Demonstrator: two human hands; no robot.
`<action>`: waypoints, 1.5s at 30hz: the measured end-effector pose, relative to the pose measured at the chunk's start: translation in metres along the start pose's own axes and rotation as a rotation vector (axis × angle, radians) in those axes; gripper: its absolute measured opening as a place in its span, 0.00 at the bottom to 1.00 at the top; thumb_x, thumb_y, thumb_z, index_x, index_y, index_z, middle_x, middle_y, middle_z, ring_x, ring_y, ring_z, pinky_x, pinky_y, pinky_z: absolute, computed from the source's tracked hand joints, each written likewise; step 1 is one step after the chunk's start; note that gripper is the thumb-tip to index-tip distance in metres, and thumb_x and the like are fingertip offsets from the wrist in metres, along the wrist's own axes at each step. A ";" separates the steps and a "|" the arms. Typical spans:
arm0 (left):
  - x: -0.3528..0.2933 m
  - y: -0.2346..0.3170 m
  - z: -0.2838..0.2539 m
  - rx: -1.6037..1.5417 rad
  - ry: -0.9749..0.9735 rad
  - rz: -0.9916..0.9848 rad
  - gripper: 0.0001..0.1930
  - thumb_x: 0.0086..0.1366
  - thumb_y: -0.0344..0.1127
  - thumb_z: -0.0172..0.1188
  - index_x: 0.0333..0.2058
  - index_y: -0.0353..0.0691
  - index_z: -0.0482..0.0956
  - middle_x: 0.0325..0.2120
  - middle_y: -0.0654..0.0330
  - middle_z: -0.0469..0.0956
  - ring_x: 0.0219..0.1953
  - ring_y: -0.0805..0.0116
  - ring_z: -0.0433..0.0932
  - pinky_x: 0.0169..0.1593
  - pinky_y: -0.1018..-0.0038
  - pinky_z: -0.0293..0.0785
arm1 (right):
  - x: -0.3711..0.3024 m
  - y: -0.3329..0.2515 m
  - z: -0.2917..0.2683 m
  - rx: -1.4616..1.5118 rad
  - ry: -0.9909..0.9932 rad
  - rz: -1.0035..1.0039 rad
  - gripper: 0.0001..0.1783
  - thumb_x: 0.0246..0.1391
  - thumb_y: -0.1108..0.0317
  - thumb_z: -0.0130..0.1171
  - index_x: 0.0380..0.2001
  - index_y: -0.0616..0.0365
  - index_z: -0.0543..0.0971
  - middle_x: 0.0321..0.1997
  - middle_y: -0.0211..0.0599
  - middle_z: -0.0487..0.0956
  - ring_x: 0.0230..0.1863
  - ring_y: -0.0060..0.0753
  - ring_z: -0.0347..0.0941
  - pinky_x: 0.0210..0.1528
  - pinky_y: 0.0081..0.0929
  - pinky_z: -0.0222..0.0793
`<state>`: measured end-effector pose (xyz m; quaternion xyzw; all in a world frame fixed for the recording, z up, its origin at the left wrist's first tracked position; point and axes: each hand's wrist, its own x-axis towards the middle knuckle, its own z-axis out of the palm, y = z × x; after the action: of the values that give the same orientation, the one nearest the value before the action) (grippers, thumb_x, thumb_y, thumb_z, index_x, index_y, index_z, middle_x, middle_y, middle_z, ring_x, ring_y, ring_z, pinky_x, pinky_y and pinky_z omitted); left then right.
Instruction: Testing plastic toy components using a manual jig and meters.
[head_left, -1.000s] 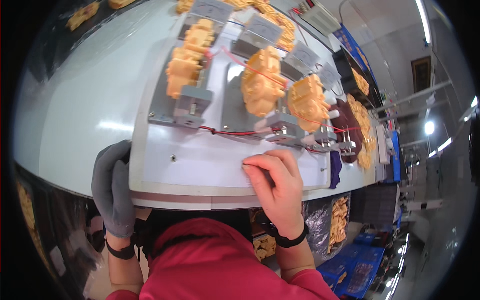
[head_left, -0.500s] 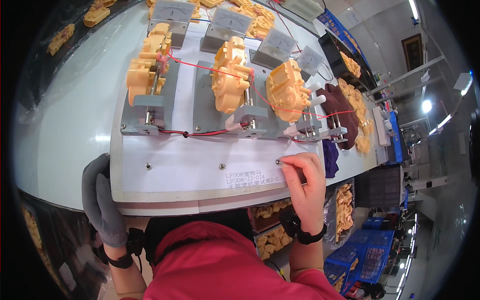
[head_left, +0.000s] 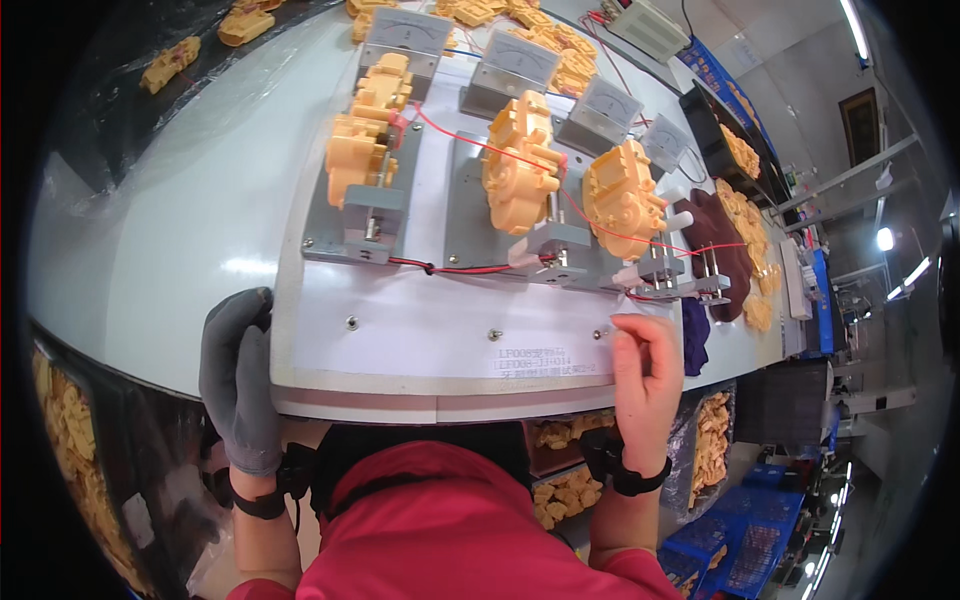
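My right hand (head_left: 648, 375) is bare, its thumb and index finger slightly apart just right of the rightmost toggle switch (head_left: 598, 335), holding nothing. My left hand (head_left: 238, 385), in a grey glove, rests with fingers extended at the left edge of the white-topped board (head_left: 420, 350). Two more toggle switches, a left one (head_left: 352, 323) and a middle one (head_left: 495, 336), stand along the board's front. Behind them, grey fixtures hold three yellow plastic gear housings: left (head_left: 365, 150), middle (head_left: 520, 170) and right (head_left: 622, 205). Red wires run across them.
Several analog panel meters (head_left: 512, 65) stand behind the fixtures. Brown cloth (head_left: 722, 235) and purple cloth (head_left: 695, 338) lie to the right, beside piled yellow housings (head_left: 750, 250). A black bin (head_left: 725, 125) stands at the back right. Blue crates (head_left: 745, 520) sit low on the right.
The view has shifted, so the bench appears farther right. My right thumb and index finger have come off the rightmost switch. My left hand stays by the board's left edge.
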<state>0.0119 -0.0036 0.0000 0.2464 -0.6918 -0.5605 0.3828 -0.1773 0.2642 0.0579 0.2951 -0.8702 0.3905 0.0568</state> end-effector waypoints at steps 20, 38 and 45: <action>0.027 -0.007 0.002 0.545 -0.248 0.264 0.09 0.66 0.23 0.50 0.44 0.29 0.74 0.53 0.50 0.69 0.61 0.55 0.64 0.63 0.66 0.58 | 0.018 -0.043 0.066 0.281 0.094 -0.455 0.07 0.50 0.74 0.62 0.32 0.57 0.74 0.27 0.36 0.71 0.30 0.41 0.69 0.33 0.33 0.66; 0.025 0.025 0.034 0.447 -0.242 0.502 0.06 0.62 0.27 0.62 0.36 0.31 0.82 0.42 0.48 0.77 0.49 0.52 0.72 0.55 0.59 0.69 | 0.012 -0.036 0.064 0.234 0.185 -0.447 0.06 0.51 0.72 0.60 0.29 0.57 0.72 0.27 0.35 0.70 0.32 0.40 0.69 0.35 0.34 0.66; 0.025 0.022 0.032 0.410 -0.239 0.496 0.06 0.62 0.27 0.62 0.35 0.30 0.82 0.39 0.49 0.78 0.48 0.53 0.72 0.54 0.58 0.69 | 0.012 -0.036 0.065 0.262 0.193 -0.432 0.06 0.50 0.72 0.60 0.28 0.57 0.72 0.27 0.36 0.71 0.31 0.41 0.70 0.34 0.35 0.66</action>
<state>-0.0269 0.0015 0.0254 0.0751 -0.8689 -0.3245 0.3663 -0.1585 0.1936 0.0405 0.4403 -0.7196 0.5049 0.1826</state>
